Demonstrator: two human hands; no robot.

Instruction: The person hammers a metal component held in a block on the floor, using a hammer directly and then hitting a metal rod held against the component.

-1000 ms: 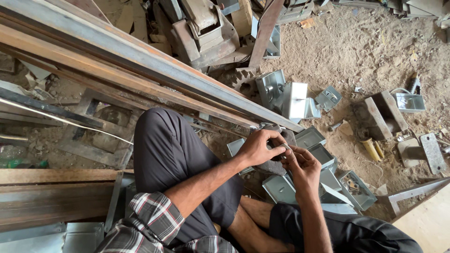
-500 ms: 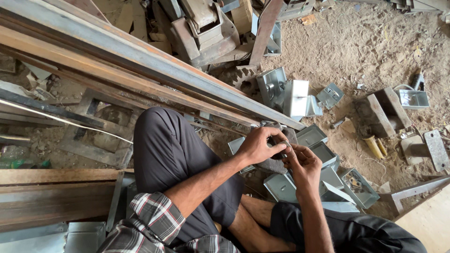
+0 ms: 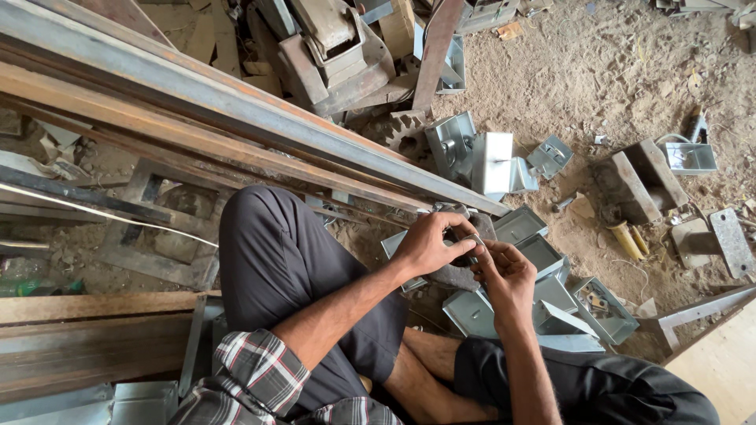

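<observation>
- We sit on a sandy dirt floor (image 3: 598, 71) in a workshop yard, scrap metal on every side, our knees drawn up in dark trousers.
- Long steel beams (image 3: 236, 110) run diagonally past our left knee, rusty and grey, their far ends reaching toward the pile ahead of us.
- A heap of grey folded sheet-metal brackets (image 3: 543, 260) lies right under and beyond our hands, more brackets (image 3: 480, 157) further out, and rusty blocks (image 3: 638, 181) well apart to the right.
- Our left hand (image 3: 429, 245) comes in from the left, fingers curled tight round a small metal piece (image 3: 465, 245); its exact shape we cannot tell, it is mostly hidden.
- Our right hand (image 3: 504, 271) rises from below, fingertips pinched on the same piece from the right side.
- So the piece sits between both hands, just above the bracket heap, in front of our raised left knee; both hands touch it, the left wrapping more of it.
- Its long axis we cannot make out under the fingers.
</observation>
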